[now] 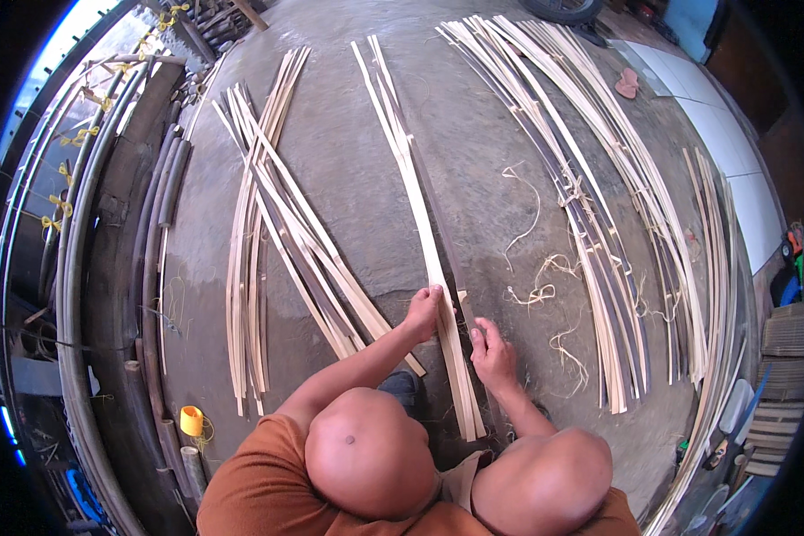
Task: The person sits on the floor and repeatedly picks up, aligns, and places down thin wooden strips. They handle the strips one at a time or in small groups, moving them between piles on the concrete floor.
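Several long, pale split bamboo strips (431,241) run lengthwise in front of me, their near ends between my knees. My left hand (424,313) is closed on the left edge of this small bundle, about two thirds of the way down. A darker strip (451,246) lies along the bundle's right side. Close beside that strip is my right hand (494,355), fingers loosely curled and apart, thumb raised. Whether its fingertips touch the strip is hard to tell.
Crossed bamboo strips (281,205) lie at left. Tied bundles (590,259) and more strips (652,196) lie at right, with loose fibre ties (540,290) beside them. Bamboo poles (152,205) line the left edge, near a yellow roll (191,421). White tiles (724,134) border the right.
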`<state>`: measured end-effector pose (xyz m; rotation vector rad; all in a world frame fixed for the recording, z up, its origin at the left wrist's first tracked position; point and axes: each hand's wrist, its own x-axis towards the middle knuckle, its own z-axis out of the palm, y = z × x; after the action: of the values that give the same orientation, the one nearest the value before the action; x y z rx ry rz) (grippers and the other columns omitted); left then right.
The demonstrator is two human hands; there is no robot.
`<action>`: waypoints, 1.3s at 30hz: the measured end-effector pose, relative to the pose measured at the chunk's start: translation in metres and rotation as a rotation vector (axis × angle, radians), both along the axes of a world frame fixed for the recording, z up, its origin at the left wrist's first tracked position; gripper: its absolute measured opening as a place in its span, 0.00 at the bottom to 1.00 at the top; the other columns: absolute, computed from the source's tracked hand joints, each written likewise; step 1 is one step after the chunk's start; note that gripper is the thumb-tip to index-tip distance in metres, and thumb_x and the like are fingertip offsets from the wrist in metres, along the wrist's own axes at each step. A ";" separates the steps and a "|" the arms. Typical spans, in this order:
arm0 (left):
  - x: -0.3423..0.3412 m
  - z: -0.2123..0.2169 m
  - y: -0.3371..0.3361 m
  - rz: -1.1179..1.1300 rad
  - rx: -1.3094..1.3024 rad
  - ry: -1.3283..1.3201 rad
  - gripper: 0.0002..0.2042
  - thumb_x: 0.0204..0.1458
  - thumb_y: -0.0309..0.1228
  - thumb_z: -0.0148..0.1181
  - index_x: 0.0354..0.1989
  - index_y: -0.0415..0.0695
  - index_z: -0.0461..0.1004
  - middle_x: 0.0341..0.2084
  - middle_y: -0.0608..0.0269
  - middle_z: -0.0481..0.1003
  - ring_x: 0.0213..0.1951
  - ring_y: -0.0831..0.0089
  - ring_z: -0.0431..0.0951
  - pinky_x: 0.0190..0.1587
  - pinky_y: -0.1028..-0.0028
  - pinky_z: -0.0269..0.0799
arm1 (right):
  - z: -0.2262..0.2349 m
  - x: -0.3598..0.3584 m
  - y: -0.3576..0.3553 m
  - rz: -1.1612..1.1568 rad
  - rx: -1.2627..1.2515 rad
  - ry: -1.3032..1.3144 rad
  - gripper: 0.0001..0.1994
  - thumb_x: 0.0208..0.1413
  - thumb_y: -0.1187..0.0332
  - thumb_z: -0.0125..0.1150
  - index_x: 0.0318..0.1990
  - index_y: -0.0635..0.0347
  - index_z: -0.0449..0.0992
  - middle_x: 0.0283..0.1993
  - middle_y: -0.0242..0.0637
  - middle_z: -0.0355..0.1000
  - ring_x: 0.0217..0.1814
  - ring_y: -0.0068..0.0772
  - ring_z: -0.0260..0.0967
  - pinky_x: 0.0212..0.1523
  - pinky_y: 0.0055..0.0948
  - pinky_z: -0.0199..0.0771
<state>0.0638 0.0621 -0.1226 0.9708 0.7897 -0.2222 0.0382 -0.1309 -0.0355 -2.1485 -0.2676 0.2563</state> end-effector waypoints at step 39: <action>-0.009 0.027 -0.019 -0.002 0.253 -0.045 0.22 0.56 0.24 0.48 0.56 0.42 0.48 0.40 0.49 0.68 0.31 0.64 0.79 0.31 0.65 0.80 | -0.039 -0.001 -0.013 0.054 -0.093 -0.226 0.14 0.57 0.65 0.58 0.48 0.59 0.77 0.44 0.47 0.73 0.48 0.50 0.71 0.49 0.42 0.70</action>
<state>0.0551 0.0435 -0.0955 1.2114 0.7875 -0.1030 0.0369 -0.1436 -0.0747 -2.2662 -0.4514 0.0567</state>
